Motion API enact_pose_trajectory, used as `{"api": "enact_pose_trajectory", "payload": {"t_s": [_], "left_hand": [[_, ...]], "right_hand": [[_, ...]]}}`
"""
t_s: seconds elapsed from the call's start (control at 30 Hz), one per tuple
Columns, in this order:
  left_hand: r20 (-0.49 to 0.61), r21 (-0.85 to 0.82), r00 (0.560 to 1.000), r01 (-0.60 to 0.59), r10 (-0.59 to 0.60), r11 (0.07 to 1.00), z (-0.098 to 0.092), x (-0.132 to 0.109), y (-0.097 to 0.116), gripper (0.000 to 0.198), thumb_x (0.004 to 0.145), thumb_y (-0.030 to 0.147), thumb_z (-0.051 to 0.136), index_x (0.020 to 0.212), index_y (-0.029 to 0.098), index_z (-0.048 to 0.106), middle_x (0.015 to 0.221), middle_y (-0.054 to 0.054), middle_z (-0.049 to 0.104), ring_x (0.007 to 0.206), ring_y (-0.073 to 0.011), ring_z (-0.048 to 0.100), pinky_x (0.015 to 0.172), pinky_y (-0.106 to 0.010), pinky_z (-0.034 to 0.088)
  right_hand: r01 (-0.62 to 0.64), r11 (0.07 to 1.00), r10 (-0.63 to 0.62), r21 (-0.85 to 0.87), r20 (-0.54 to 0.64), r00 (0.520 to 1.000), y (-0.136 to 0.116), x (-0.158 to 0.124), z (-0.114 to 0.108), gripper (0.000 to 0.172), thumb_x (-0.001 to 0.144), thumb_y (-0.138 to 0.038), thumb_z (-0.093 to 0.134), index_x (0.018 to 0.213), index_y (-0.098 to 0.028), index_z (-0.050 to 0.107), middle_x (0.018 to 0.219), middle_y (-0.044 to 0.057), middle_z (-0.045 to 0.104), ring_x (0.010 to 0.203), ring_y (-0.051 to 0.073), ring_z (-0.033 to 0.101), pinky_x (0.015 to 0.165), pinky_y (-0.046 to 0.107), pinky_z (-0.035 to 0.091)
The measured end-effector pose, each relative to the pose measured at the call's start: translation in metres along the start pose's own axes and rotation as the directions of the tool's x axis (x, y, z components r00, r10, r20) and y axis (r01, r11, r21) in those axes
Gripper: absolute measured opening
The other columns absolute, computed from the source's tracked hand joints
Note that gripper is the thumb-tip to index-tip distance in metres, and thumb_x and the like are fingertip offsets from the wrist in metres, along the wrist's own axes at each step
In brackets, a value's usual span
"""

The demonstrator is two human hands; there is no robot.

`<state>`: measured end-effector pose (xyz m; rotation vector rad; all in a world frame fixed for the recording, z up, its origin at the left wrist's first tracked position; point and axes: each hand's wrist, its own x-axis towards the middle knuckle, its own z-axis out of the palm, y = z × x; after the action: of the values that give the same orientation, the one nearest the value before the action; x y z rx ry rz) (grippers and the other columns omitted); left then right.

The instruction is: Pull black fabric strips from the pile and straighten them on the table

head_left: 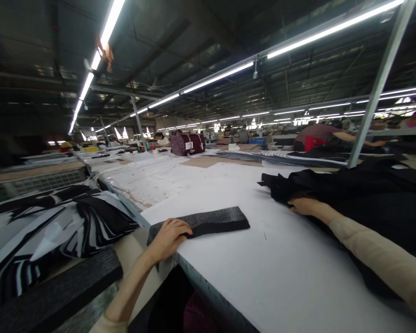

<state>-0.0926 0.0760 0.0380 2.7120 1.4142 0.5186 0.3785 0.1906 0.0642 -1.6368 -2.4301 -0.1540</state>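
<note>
A thick stack of dark grey cut fabric pieces [222,222] lies across the near left edge of the white-covered table [208,185]. My left hand [169,238] grips its left part, with fingers on top and bent over the near side. On the right, a large heap of black fabric [377,203] spreads over the table. My right hand [303,206] is at the heap's left side, its fingertips partly hidden against the black cloth, so what they pinch is hard to make out.
Black and white striped fabric bundles [93,222] and a dark grey stack [62,282] lie at the left. A metal post [377,88] rises at the right. Farther back are a maroon bundle [188,144] and a person bending over [315,135].
</note>
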Motion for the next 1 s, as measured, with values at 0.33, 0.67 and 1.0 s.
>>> {"api": "enact_pose_trajectory", "payload": {"t_s": [0.33,0.67,1.0], "left_hand": [[0.02,-0.122,0.999,-0.039,0.042,0.992,0.0,-0.015,0.029,0.025,0.084,0.019,0.045,0.098,0.028,0.064,0.112,-0.002,0.059,0.108,-0.0197,0.047,0.1,-0.04,0.028],[-0.457,-0.297,0.851,0.127,-0.258,0.946,0.001,0.016,0.046,0.023,0.081,0.035,0.054,0.098,0.021,0.061,0.107,-0.006,0.055,0.105,-0.0219,0.048,0.095,-0.038,0.037],[-0.052,-0.031,0.986,0.156,-0.158,0.987,0.058,0.083,0.147,0.02,0.086,0.02,0.041,0.087,0.019,0.061,0.093,-0.006,0.061,0.092,-0.0205,0.056,0.078,-0.031,0.042]], "right_hand": [[0.501,0.834,-0.532,0.234,0.093,0.842,-0.116,-0.037,-0.023,0.038,0.084,-0.05,0.047,0.103,-0.02,0.064,0.105,0.007,0.062,0.096,0.021,0.056,0.085,0.031,0.041],[0.505,0.823,-0.52,0.259,-0.013,0.854,-0.13,-0.063,0.01,0.038,0.086,-0.033,0.047,0.12,-0.017,0.051,0.106,0.01,0.058,0.101,0.023,0.049,0.088,0.037,0.04],[0.391,0.806,-0.315,0.444,-0.237,0.919,-0.128,-0.057,0.025,0.033,0.088,-0.024,0.043,0.12,-0.021,0.051,0.102,0.006,0.063,0.096,0.02,0.056,0.086,0.036,0.044]]}}
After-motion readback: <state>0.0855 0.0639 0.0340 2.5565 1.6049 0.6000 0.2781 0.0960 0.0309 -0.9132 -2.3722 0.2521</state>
